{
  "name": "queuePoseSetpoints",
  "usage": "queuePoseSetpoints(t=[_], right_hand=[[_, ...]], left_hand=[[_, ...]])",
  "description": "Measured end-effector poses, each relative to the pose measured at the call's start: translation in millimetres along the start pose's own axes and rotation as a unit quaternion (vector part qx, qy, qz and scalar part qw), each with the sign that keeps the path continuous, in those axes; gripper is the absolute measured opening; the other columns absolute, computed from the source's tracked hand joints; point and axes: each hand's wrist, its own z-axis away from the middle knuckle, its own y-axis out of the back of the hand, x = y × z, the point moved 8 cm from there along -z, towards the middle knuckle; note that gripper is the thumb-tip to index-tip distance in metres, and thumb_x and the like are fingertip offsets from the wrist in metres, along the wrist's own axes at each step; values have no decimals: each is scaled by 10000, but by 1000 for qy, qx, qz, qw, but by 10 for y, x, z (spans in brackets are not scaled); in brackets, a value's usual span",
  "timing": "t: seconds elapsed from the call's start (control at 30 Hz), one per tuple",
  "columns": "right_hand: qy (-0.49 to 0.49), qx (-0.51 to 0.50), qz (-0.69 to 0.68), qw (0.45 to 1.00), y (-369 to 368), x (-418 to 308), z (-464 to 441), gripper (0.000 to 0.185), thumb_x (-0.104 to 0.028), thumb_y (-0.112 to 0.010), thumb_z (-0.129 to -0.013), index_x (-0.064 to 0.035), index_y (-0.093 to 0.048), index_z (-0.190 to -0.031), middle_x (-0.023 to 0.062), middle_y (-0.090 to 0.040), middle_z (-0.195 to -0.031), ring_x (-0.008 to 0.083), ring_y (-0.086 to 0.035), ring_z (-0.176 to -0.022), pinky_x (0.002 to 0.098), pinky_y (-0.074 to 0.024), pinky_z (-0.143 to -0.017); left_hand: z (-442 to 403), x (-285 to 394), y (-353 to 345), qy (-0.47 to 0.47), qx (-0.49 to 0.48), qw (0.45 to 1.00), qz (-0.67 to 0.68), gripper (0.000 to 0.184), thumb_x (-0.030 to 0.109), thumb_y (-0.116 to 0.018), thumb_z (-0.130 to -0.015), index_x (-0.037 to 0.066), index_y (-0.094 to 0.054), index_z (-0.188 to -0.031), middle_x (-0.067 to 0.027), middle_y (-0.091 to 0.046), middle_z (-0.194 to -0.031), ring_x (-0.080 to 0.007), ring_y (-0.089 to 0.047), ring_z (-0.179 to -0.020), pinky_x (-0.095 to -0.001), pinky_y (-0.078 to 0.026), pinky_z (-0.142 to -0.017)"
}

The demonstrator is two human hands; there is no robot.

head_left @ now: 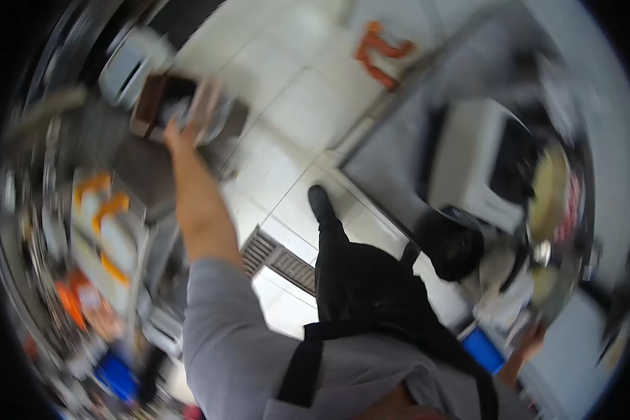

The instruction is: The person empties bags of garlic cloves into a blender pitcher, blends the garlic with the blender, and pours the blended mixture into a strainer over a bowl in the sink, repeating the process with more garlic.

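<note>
My left arm stretches forward, and my left hand [180, 133] is at the near side of a brown open-topped box [150, 105]. The fingers overlap the box's near edge, but blur hides whether they grip it. Something pale, which I cannot make out, lies inside the box. Beside it is a clear, see-through shape [224, 119], perhaps plastic. My right hand [532, 339] hangs low at the far right, close to a whitish cloth-like thing [500, 301] and a blue object [483, 348]. Its fingers are smeared by motion.
A grey worktop [392, 150] at right bears a white-and-black appliance [469, 157]; a round black object [449, 245] is near it. Orange markings [381, 52] show on the tiled floor [294, 112], with a drain grate [276, 260] nearer my legs. A white board [112, 238] with orange pieces stands left.
</note>
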Motion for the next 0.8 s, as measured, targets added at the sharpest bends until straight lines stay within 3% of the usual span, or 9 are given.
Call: queuePoseSetpoints(t=[0.03, 0.07, 0.13, 0.2, 0.23, 0.5, 0.6, 0.67, 0.8], right_hand=[[-154, -91, -27, 983, -96, 155, 126, 398, -308, -485, -906, -14, -624, -1135, 202, -643, -1071, 351, -636, -924, 412, -504, -803], [-21, -35, -159, 987, -398, 680, 123, 336, -252, -510, -898, -1, -638, -1083, 197, -665, -996, 332, -644, -879, 406, -514, -768], [-13, -6, -60, 998, -126, 144, 405, 259, -144, -554, -872, 17, -635, -1058, 148, -675, -993, 254, -649, -865, 392, -521, -744], [-205, -46, -274, 939, -63, -24, 642, 243, -155, -593, -860, -3, -644, -1042, 179, -672, -919, 194, -661, -829, 306, -525, -690], [-110, -25, -118, 987, -59, -45, 654, 210, -149, -603, -862, -7, -652, -1010, 184, -669, -852, 193, -667, -758, 294, -522, -663], [-60, -60, -251, 964, -470, -250, 481, 127, -112, -607, -813, -5, -650, -864, 208, -649, -824, 378, -635, -790, 415, -519, -661], [8, -190, -133, 973, -1195, 92, 593, 183, -177, -638, -798, -5, -661, -853, 210, -645, -804, 377, -637, -753, 432, -515, -669], [-2, -169, -198, 966, -1192, 197, 580, 190, -194, -641, -792, -10, -659, -834, 217, -642, -812, 384, -632, -744, 444, -511, -668], [-16, -168, -342, 924, -1064, 242, 596, 204, -162, -618, -799, -24, -639, -947, 218, -640, -807, 399, -621, -778, 476, -498, -704]], left_hand=[[397, 55, -237, 25, -7, 998, -57, 482, 196, -566, -873, -96, -419, -1227, -255, -495, -1175, -373, -575, -1007, -472, -522, -864], [302, -108, -155, 14, -47, 991, -127, 454, 181, -571, -860, -112, -455, -1188, -228, -530, -1138, -344, -599, -966, -451, -547, -825], [667, -256, -5, -13, 27, 950, -310, 528, 227, -650, -771, -62, -502, -1187, -194, -597, -1055, -296, -627, -842, -374, -551, -691], [1636, -230, -268, -88, 70, 916, -385, 549, 195, -657, -755, -22, -499, -1233, -139, -618, -1032, -234, -597, -740, -339, -527, -638], [1768, -343, -186, -70, 52, 906, -413, 569, 195, -659, -761, -38, -476, -1247, -148, -615, -1034, -217, -586, -725, -329, -508, -601], [5670, 514, -2388, -319, -336, 860, -214, 275, 86, -533, -886, -66, -547, -1115, -173, -612, -1060, -231, -614, -931, -296, -473, -791], [7490, -90, -3042, -324, -605, 679, -260, 218, 94, -542, -846, -34, -648, -987, -183, -631, -1047, -274, -600, -986, -355, -484, -848], [8911, -871, -3240, -224, -820, 454, -268, 223, 74, -533, -833, -11, -654, -1000, -168, -634, -1100, -295, -605, -1036, -368, -474, -888], [10413, -2759, -2975, -284, -866, 256, -322, 212, 2, -513, -805, -13, -646, -970, -185, -629, -1070, -334, -610, -970, -382, -499, -841]])
